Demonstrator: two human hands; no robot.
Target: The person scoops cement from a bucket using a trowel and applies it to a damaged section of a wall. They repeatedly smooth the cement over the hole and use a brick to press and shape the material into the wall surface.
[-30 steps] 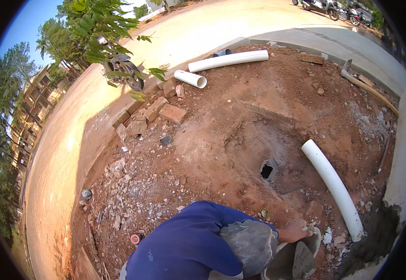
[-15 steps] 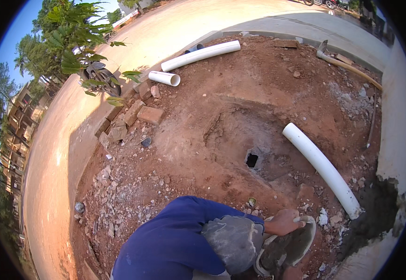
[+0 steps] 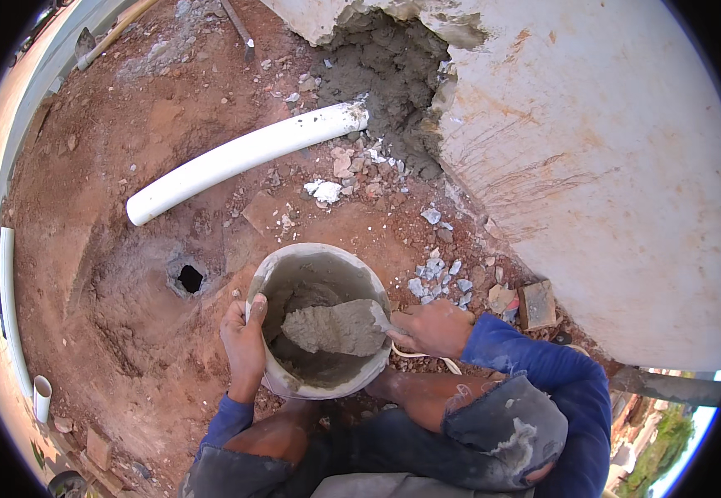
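Red-brown soil (image 3: 157,340) strewn with chips spreads out around the bucket, most widely to its left and beyond it. A pale wall (image 3: 576,174), streaked with rusty marks, fills the area to the right of the bucket and beyond. Dark, dusty trousers (image 3: 506,427), ragged at the right knee, lie on the near side of the bucket. Past the bucket, a patch of rough grey mortar (image 3: 381,75) sits in a broken gap in the wall. A curved-looking white pipe (image 3: 244,166) rests on the soil beyond the bucket, one end close against that patch, the other reaching out to the left. The bucket (image 3: 327,267) itself stands in front of the knees, its rim and inside smeared with grey mix (image 3: 302,295). Over its opening lies the trowel (image 3: 379,317), the blade heaped with a thick slab of the mix. At the right of the bucket, the right hand (image 3: 433,327) is closed around the trowel's handle; at the left, the left hand (image 3: 244,340) grips the rim, thumb hooked over the edge. A small block (image 3: 536,305) sits well to the right of the bucket, near the wall. To the left, a dark hole (image 3: 189,279) opens in the soil. Broken grey stones (image 3: 435,278) lie just right of the bucket.
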